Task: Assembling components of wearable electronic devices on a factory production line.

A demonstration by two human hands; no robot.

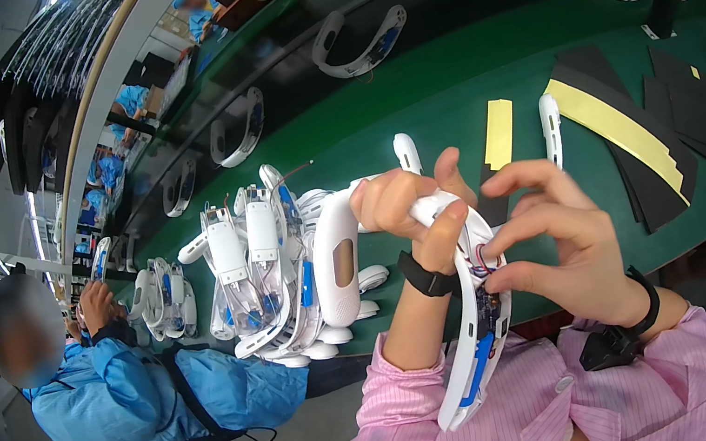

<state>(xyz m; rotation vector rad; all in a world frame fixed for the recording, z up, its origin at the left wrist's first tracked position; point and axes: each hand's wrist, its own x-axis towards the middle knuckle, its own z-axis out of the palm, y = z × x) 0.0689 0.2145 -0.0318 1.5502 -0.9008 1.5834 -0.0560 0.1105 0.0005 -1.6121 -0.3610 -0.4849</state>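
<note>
My left hand point(412, 205) is closed round the bend of a white curved neckband housing point(344, 265), lifted over the near edge of the bench. One arm of the housing, with an oval grey-brown panel, points left. The other arm lies open toward me, showing a dark circuit board point(486, 310) and a blue battery-like strip point(478, 370). My right hand point(555, 241) pinches at thin red and dark wires point(481, 264) above the board, thumb and index finger close together. The wire ends are hidden by the fingertips.
A pile of similar white housings point(258, 247) stands left on the green bench point(449, 123). Black sheets point(632, 143) and yellow strips point(500, 133) lie to the right. More housings point(361, 54) rest along the back. A co-worker in blue point(128, 392) sits at the left.
</note>
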